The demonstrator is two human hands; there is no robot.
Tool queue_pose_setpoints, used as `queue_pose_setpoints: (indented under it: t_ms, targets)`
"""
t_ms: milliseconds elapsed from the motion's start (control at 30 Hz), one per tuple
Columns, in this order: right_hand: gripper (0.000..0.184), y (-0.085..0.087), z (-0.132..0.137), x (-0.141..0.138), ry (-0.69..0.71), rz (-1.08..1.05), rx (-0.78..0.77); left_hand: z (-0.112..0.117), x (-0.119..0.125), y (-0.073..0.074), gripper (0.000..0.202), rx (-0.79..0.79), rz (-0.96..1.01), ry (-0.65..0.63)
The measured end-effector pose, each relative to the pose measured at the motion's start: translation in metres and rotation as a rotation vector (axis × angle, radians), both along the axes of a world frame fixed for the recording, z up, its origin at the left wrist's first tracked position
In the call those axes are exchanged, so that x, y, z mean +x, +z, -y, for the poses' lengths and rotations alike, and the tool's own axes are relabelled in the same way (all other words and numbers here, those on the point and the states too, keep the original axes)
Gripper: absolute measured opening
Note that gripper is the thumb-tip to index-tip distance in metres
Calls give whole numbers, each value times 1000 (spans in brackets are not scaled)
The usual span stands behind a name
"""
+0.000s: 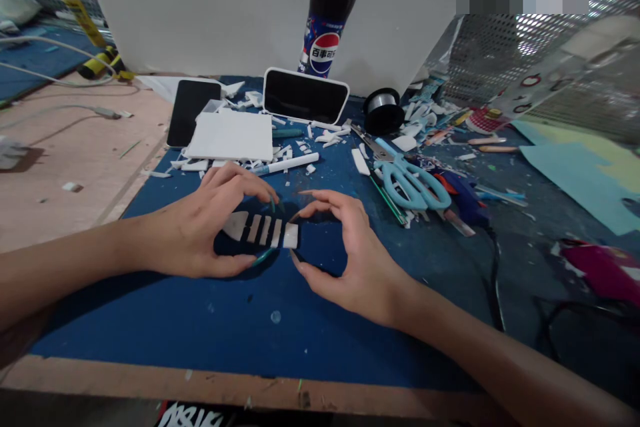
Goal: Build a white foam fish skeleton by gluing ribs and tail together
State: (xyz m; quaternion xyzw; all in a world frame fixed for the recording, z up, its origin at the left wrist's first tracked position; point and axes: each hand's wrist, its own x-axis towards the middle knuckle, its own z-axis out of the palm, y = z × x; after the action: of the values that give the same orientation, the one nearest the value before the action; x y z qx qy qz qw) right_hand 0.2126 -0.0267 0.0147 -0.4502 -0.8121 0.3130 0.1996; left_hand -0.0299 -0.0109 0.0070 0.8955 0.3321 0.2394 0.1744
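Observation:
A row of flat white pieces lies on the blue mat (240, 320): a rounded end piece (235, 225), several narrow strips (265, 231) and a squarish white piece (291, 236) at the right end. My left hand (213, 220) arches over the rounded piece, its green-nailed thumb along the lower ends of the strips and its fingers above them, apart. Between the long nails of my right hand (357, 253) sits the squarish piece, thumb at its lower edge and a fingertip at its upper edge. Small gaps separate the pieces.
Behind my hands are a white board (233, 135), a white pen (287, 163), a propped phone (305, 97) and a cola bottle (327, 20). Blue-handled scissors (410, 180), a wire spool (383, 111) and a corded blue tool (463, 197) lie right, among white scraps.

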Motion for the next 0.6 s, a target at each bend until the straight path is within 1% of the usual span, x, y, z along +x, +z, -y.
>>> queue_pose_setpoints:
  t_ms: [233, 367, 600]
  targets:
    - [66, 1, 0, 1, -3, 0, -11, 0, 1, 0, 43, 17, -19, 5]
    - [66, 1, 0, 1, -1, -5, -7, -1, 0, 1, 43, 26, -50, -14]
    - [66, -3, 1, 2, 7, -16, -1, -2, -1, 1, 44, 3, -40, -12]
